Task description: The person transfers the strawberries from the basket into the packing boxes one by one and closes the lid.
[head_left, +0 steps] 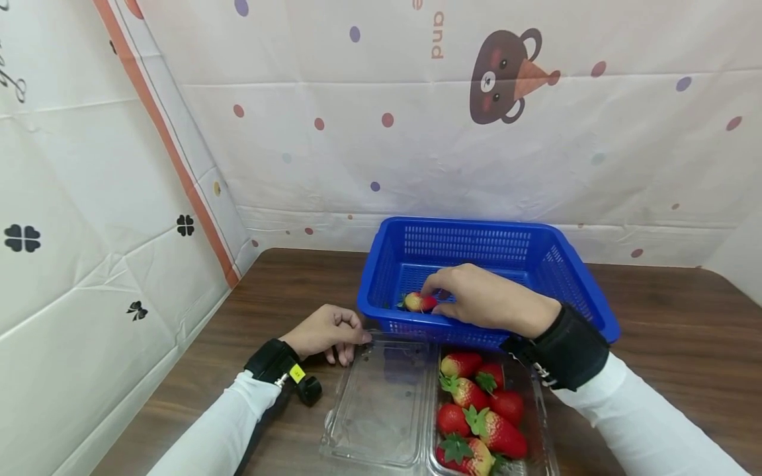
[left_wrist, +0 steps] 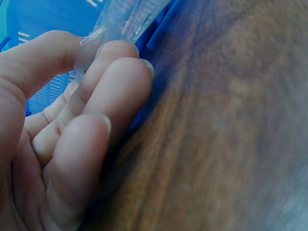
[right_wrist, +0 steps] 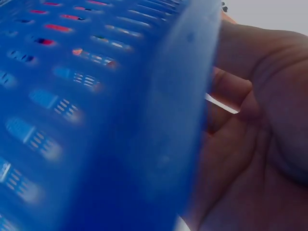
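At the left edge of a clear plastic box, my left hand [head_left: 326,334] pinches the corner of its opened lid [head_left: 381,403]; in the left wrist view the clear plastic [left_wrist: 94,45] lies between thumb and fingers. My right hand [head_left: 476,294] reaches over the front rim of a blue basket [head_left: 470,228]. Its thumb and index finger curve around a red strawberry [head_left: 419,302] with a pale yellowish end, low inside the basket's front left part. The basket's wall [right_wrist: 115,134] hides the fingertips in the right wrist view.
Several strawberries [head_left: 505,433] with green leaves fill the box's right half, in front of the basket. Everything stands on a brown wooden table [head_left: 297,277]. A printed white cloth [head_left: 417,152] hangs behind and at the left.
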